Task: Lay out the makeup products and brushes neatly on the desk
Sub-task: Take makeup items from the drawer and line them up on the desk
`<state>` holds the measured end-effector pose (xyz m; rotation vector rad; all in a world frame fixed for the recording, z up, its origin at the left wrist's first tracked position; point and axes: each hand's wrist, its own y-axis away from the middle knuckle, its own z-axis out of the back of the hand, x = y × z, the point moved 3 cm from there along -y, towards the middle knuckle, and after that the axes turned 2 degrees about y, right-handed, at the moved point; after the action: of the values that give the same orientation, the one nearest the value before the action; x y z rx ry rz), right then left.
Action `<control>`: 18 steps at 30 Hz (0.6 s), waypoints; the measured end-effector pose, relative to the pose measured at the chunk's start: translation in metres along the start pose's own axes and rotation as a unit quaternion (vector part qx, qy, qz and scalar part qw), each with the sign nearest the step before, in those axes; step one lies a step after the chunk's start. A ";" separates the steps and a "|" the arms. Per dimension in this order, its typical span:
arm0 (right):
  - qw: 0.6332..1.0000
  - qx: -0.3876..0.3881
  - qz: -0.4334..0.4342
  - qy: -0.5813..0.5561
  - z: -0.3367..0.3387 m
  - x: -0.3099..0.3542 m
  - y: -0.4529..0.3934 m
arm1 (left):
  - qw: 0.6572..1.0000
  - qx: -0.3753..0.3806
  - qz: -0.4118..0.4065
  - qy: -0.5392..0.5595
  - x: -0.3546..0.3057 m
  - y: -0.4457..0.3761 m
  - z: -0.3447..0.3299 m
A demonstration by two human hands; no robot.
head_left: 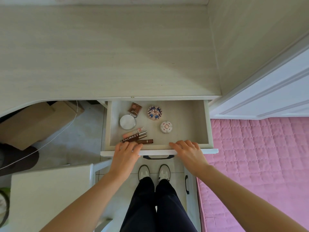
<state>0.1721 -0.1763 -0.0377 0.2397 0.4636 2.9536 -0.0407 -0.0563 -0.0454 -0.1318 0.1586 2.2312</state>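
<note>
Both hands on open drawer (pixel 208 124) front edge: left grip (pixel 126 152) relaxed over tubes (pixel 136 137), right grip (pixel 188 152) relaxed, holding nothing; compacts (pixel 154 113) inside, counter (pixel 100 56) above

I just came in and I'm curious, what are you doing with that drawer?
A person stands at an open drawer under the desk, both hands on its front edge. The left hand reaches toward the tubes; the right hand rests on the rim. Two patterned compacts, a round mirror and a small palette lie inside.
</note>
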 end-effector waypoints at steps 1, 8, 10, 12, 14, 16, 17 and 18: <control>1.000 0.009 0.002 0.001 -0.002 0.002 0.005 | 1.000 0.007 -0.003 -0.001 -0.001 0.004 0.000; 0.999 0.044 0.008 -0.002 -0.009 0.012 0.029 | 0.999 0.037 -0.004 0.003 -0.010 0.030 -0.001; 0.999 0.047 0.011 -0.001 -0.011 0.012 0.032 | 0.998 0.053 -0.003 0.018 -0.011 0.032 -0.002; 0.999 0.047 0.012 -0.006 -0.013 0.011 0.034 | 0.997 0.069 -0.002 0.033 -0.010 0.033 -0.002; 0.998 0.057 0.025 -0.029 -0.012 0.010 0.034 | 0.995 0.082 0.002 0.051 -0.009 0.035 -0.002; 0.994 0.078 0.041 -0.060 -0.008 0.006 0.030 | 0.994 0.085 0.008 0.068 -0.006 0.035 0.000; 0.991 0.096 0.052 -0.071 -0.007 0.004 0.026 | 0.994 0.084 0.009 0.072 -0.005 0.035 0.000; 0.989 0.109 0.055 -0.083 -0.005 0.001 0.023 | 0.994 0.083 0.010 0.076 -0.003 0.034 0.001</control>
<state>0.1677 -0.1996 -0.0353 0.5466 0.7736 2.9530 -0.0653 -0.0794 -0.0418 -0.2092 0.4283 2.2168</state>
